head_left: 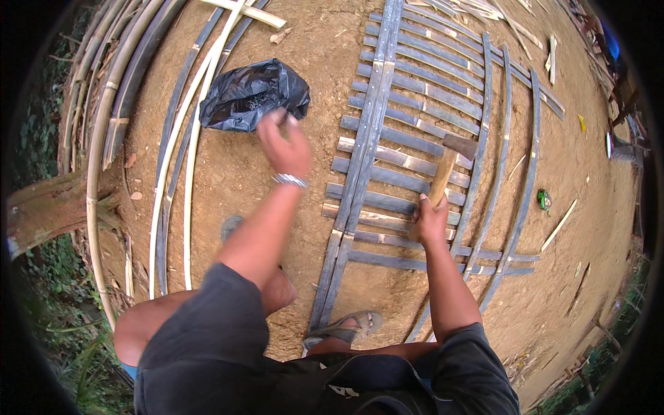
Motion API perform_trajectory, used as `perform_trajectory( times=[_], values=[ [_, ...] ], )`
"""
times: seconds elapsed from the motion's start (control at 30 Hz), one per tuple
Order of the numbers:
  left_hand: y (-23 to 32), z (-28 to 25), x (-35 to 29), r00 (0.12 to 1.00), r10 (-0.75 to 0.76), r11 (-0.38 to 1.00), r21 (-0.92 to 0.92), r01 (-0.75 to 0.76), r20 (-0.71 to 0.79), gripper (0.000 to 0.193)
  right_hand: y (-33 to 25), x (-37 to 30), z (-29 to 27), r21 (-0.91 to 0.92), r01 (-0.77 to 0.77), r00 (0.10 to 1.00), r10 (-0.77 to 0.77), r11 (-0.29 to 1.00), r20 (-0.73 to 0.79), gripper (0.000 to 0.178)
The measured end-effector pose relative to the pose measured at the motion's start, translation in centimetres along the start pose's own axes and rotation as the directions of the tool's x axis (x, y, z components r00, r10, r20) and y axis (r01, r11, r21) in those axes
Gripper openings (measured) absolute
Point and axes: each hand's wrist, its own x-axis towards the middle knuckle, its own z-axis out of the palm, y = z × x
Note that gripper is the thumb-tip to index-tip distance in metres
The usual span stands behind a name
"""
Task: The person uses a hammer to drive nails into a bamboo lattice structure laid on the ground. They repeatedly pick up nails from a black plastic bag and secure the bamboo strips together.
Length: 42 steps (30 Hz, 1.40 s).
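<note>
My left hand point(286, 145), slightly blurred, is over the near edge of a crumpled black plastic bag point(290, 86) on the ground. Its fingers are curled in toward the thumb; whatever they hold is too small to make out. Small grey pieces, perhaps nails, lie inside the bag. My right hand point(432, 220) is wrapped round the light wooden handle of a hatchet point(443, 176), whose broad rusty head points away from me. The hatchet is above a lattice panel point(408, 183) of dark split-bamboo slats, laid across long strips.
Long bamboo strips point(188, 207) lie left of the bag, and thick poles point(104, 117) line the left side beside a log point(55, 211). To the right of the panel is a green tape measure point(544, 200). Offcuts point(552, 59) are scattered at the far right. My sandalled foot point(346, 328) is beside the panel.
</note>
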Motion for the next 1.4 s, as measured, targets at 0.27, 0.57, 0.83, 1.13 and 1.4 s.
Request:
perform_trajectory(
  times=[0.27,0.57,0.83,1.13,1.4],
  values=[
    [-6.7,-4.3,16.5,0.8,-0.175,0.714,0.633,-0.299,0.574,0.025,0.8,-1.3,-1.1,0.039,-0.008,0.999,0.007,0.999,0.036,0.026],
    [-8.6,-3.1,13.9,0.87,-0.113,0.723,0.64,-0.26,0.481,0.038,-1.4,-3.6,-5.3,-0.201,-0.027,0.978,0.068,0.979,0.199,0.034],
    [-6.8,-3.4,13.5,0.82,-0.052,0.67,0.629,-0.395,0.57,0.038,-2.6,-6.6,-9.6,-0.254,-0.081,0.967,0.137,0.964,0.212,0.043],
    [-7.2,-4.6,15.4,0.841,0.255,0.634,0.574,-0.518,0.478,0.025,-1.6,-7.0,-12.6,-0.24,-0.105,0.969,0.153,0.965,0.192,0.041],
    [-0.9,-2.7,2.2,0.99,0.02,1.0,-0.012,-0.018,0.139,0.023,-0.8,-6.8,-12.9,-0.109,-0.126,0.977,0.142,0.986,0.159,0.031]
  ],
)
